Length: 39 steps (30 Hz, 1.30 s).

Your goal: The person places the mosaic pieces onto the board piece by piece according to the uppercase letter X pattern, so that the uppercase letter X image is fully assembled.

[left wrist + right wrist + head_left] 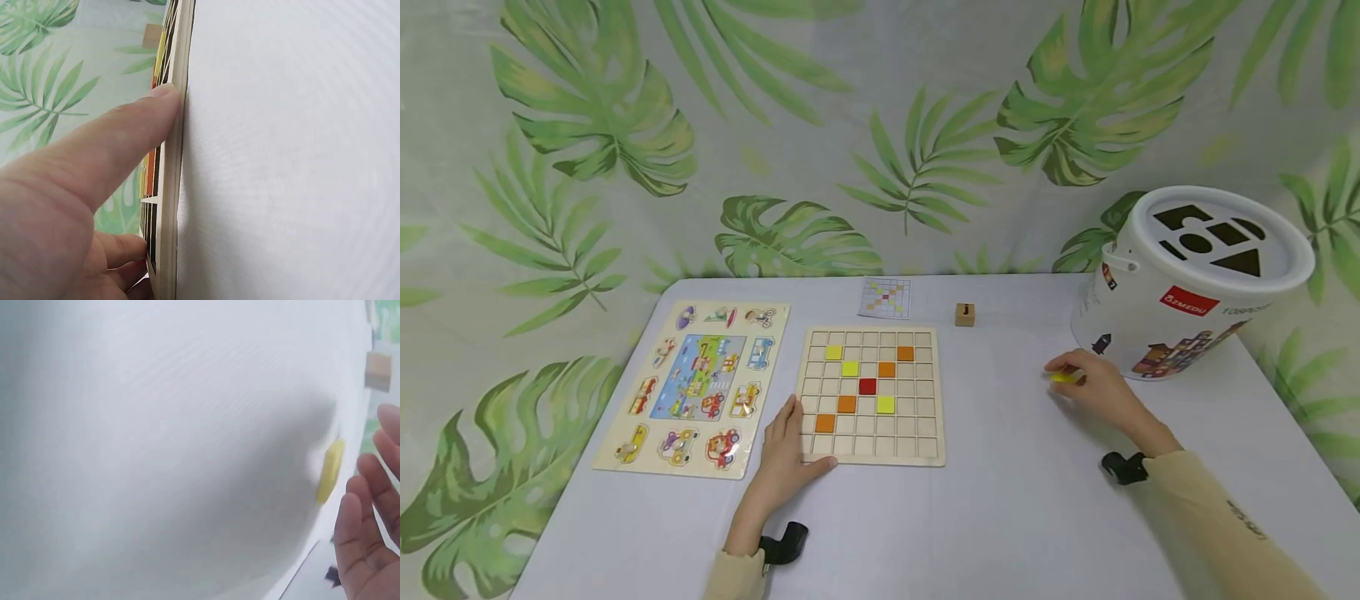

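Observation:
A square wooden grid board (917, 450) lies on the white table, with yellow, orange and one red tile (868, 387) in its cells. My left hand (784, 467) rests at its near left corner, the fingers along the left side and the thumb (140, 128) against the front edge. To the right, my right hand (1101, 392) hovers over a yellow tile (1062, 377). In the right wrist view this yellow tile (330, 472) sits on the tabletop, apart from the loosely bent fingers (359, 531), and nothing is between them.
A white bucket (1157, 325) with a shape-hole lid stands at the back right. Behind the board lie a pattern card (885, 298) and a small wooden cube (965, 315). On the left is a vehicle peg puzzle (730, 463). A leaf-print curtain (925, 183) hangs behind.

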{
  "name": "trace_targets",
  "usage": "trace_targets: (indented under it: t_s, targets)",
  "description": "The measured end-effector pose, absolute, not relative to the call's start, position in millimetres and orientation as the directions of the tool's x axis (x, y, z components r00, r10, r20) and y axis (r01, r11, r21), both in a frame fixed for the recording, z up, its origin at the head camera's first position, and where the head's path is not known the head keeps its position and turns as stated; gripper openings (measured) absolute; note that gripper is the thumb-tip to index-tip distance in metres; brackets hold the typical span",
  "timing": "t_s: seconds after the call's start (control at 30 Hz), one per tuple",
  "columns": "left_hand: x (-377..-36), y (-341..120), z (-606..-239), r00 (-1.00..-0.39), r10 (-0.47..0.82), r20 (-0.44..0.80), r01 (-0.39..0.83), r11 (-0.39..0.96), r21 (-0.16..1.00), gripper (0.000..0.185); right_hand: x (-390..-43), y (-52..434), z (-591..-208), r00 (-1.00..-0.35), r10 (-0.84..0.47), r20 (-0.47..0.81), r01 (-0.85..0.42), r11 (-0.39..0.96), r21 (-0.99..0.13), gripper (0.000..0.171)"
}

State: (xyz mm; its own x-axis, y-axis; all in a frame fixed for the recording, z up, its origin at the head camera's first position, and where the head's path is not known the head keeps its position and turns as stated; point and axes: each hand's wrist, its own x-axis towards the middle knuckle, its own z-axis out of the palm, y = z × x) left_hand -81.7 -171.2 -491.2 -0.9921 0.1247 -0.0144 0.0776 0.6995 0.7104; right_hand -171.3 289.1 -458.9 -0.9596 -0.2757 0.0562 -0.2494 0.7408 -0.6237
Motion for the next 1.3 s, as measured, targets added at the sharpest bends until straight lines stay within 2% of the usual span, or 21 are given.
trace_targets:
  t_s: [0.4,0.73,0.97,1.3]
  targets:
    - [-81.7,-171.6,-492.6,-0.992,0.125,-0.012,0.079,0.697,0.713,0.101,-174.8,295.4,-468.5,-0.963,-0.26,0.063,-0.249,0.786,-0.566,0.02]
    - [-81.3,-171.5,-492.2,-0.993,0.121,-0.012,0.077,0.699,0.711,0.101,-176.1,257.5,-463.7,-0.956,-0.287,0.058,-0.255,0.721,-0.644,0.024]
    - [-81.3,-171.2,-491.2,-0.993,0.121,-0.015,0.073,0.689,0.721,0.101,-167.5,195.8,-459.2,-0.895,-0.436,0.093,-0.38,0.639,-0.669,0.026]
    - [-81.0,-172.5,-491.7,-0.992,0.126,-0.011,0.079,0.689,0.72,0.101,-150.3,125.3,-457.3,-0.775,-0.631,0.038,-0.453,0.512,-0.73,0.022]
